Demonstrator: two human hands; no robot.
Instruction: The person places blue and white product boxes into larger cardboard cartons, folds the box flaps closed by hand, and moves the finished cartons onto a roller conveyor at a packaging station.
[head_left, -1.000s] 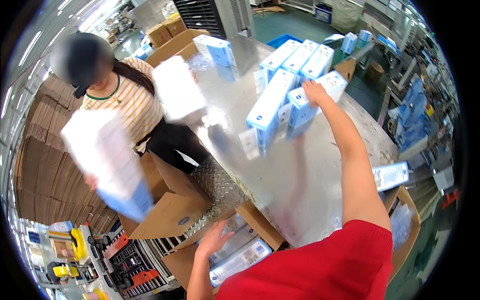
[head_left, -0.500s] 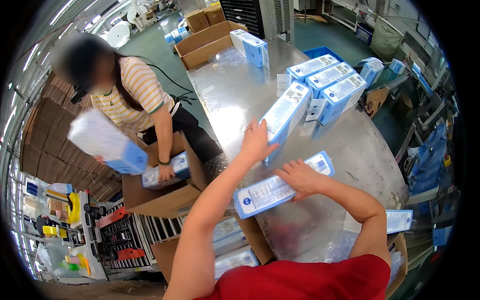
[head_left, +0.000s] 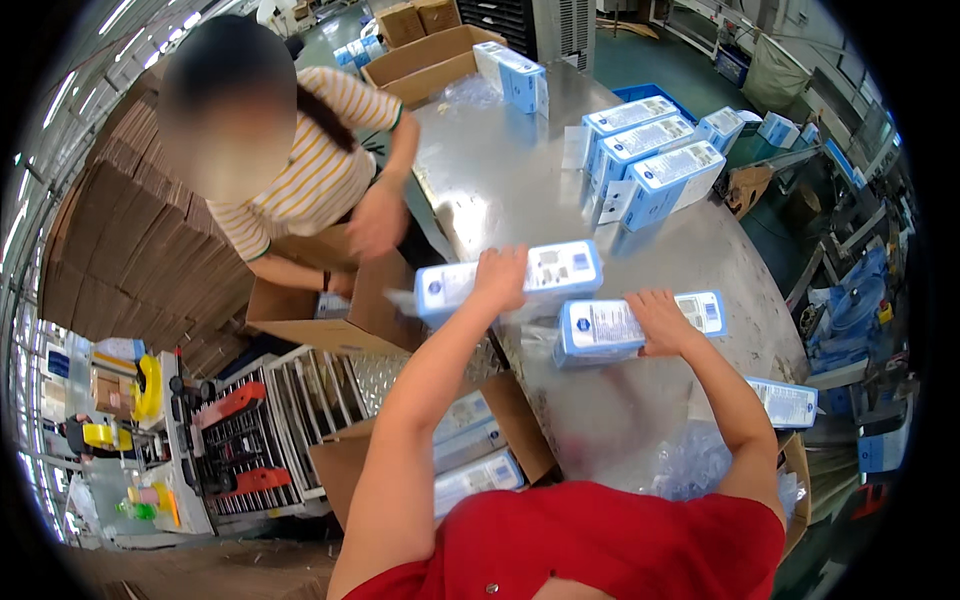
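Note:
My left hand (head_left: 500,280) grips a long blue-and-white box (head_left: 562,266) from above; its left end reaches past the table edge. To the right, my right hand (head_left: 660,322) is closed over a second blue-and-white box (head_left: 603,325) lying crosswise on the metal table. A flap of clear film shows at that box's left end. My fingertips on the far sides of both boxes are hidden. Three similar boxes (head_left: 672,165) stand side by side farther off, with end flaps sticking out.
A co-worker in a striped shirt (head_left: 335,140) leans over an open carton (head_left: 385,325) at left. Below it, another carton (head_left: 525,425) holds similar boxes. Film wrap (head_left: 695,458) lies near my right elbow. A single box (head_left: 522,80) stands at the table's far end.
The left box has swung crosswise and come nearer, toward the left. The right box has shifted right and away. The co-worker's raised white-and-blue package is out of sight; one arm has lifted.

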